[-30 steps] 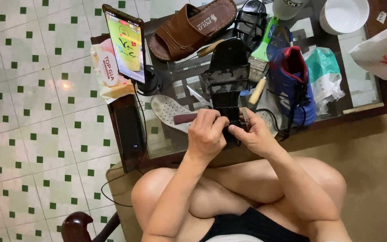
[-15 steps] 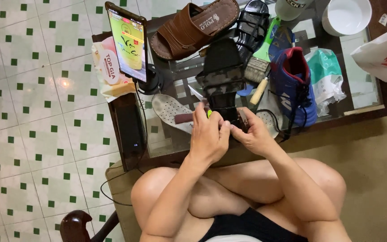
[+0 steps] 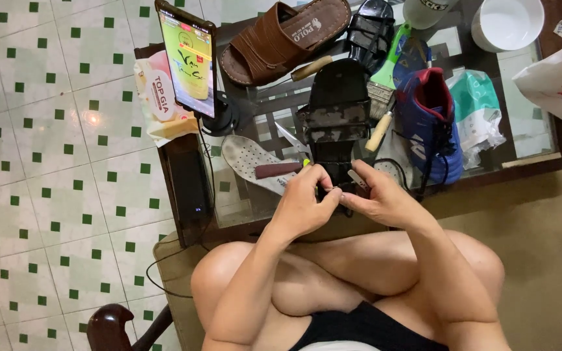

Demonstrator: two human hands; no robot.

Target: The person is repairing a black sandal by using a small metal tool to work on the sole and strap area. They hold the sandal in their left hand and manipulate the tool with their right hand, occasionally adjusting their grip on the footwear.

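Observation:
A black sandal (image 3: 338, 117) lies sole-up on the glass table (image 3: 528, 140), its near end between both hands. My left hand (image 3: 304, 201) grips that near end, with a small yellow-green tool tip showing above the fingers. My right hand (image 3: 378, 195) pinches the same end from the right, fingertips meeting the left hand's. A grey insole (image 3: 245, 156) lies just left of the hands, with a dark red handle resting on it.
A phone (image 3: 187, 58) stands on a holder at the table's left. A brown sandal (image 3: 281, 39), another black sandal (image 3: 371, 29), a blue and red sports shoe (image 3: 427, 123), a brush (image 3: 385, 97), a white bowl (image 3: 507, 23) and bags crowd the tabletop. Tiled floor lies to the left.
The black sandal has shifted slightly on the table while both hands keep working its near end. The left hand's fingers have moved closer to the right hand.

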